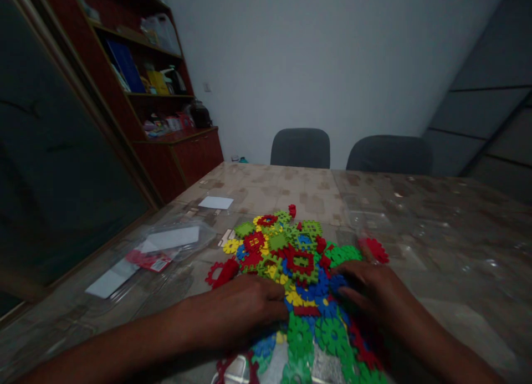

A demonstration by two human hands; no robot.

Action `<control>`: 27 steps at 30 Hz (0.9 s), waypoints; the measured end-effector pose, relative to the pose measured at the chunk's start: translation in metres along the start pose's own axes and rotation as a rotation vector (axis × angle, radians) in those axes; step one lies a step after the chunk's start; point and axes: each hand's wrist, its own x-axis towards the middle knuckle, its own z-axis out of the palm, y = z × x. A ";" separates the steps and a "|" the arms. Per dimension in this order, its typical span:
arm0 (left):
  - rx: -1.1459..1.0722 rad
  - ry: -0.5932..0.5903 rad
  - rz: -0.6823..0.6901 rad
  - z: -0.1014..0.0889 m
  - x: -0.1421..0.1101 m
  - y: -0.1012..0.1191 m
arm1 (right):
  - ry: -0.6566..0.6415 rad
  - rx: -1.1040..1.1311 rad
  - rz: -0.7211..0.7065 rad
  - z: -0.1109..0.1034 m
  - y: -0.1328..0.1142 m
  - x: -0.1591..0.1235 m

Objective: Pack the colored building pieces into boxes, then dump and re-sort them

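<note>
A heap of interlocking plastic pieces (pixel 296 262), red, green, blue and yellow, lies on the marbled table (pixel 436 251) in front of me. My left hand (pixel 245 309) rests palm down on the heap's left side, fingers lying flat against the pieces. My right hand (pixel 369 290) lies on the right side, fingers stretched toward the middle of the pile. A red gear-shaped piece (pixel 376 250) sits just beyond my right hand. Neither hand is seen gripping a piece.
A clear plastic bag (pixel 174 242) with white and red cards lies to the left, with a white card (pixel 216 202) farther back. Two grey chairs (pixel 300 147) stand behind the table. A dark red shelf unit (pixel 166 123) fills the left wall.
</note>
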 end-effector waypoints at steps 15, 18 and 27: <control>-0.029 0.020 0.017 -0.001 -0.001 0.000 | 0.100 0.041 -0.074 -0.011 -0.003 -0.001; -0.026 0.016 0.012 0.000 0.000 0.000 | 0.111 0.136 -0.059 -0.018 -0.008 -0.001; -0.093 0.003 -0.019 -0.005 0.000 0.004 | 0.086 0.136 -0.105 0.021 0.000 -0.004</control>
